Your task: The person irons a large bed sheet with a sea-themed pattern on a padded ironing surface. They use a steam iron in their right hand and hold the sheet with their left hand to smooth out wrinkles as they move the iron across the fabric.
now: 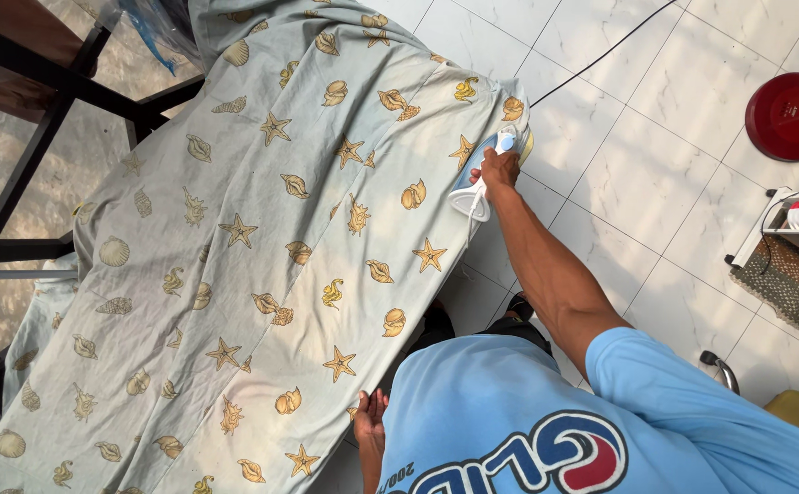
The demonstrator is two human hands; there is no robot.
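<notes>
Nearest the camera, the left hand (370,413) is resting its fingers flat and spread on the near edge of one shell-and-starfish printed sheet (235,256). Farther off, right-hand (498,170) fingers are wrapping closed around one blue-and-white iron (478,179), sitting at the sheet's far right edge. One red round base (791,115) is standing on the tiled floor (656,183).

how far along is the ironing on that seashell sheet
Early to midway, by the look of it. The near part of the seashell sheet lies fairly flat, though soft creases run through the middle. In hand: the right hand holds the iron at the far right edge, while the left hand rests on the near edge. Left: the far end, which looks rumpled, and the cloth hanging off the left side.
</notes>
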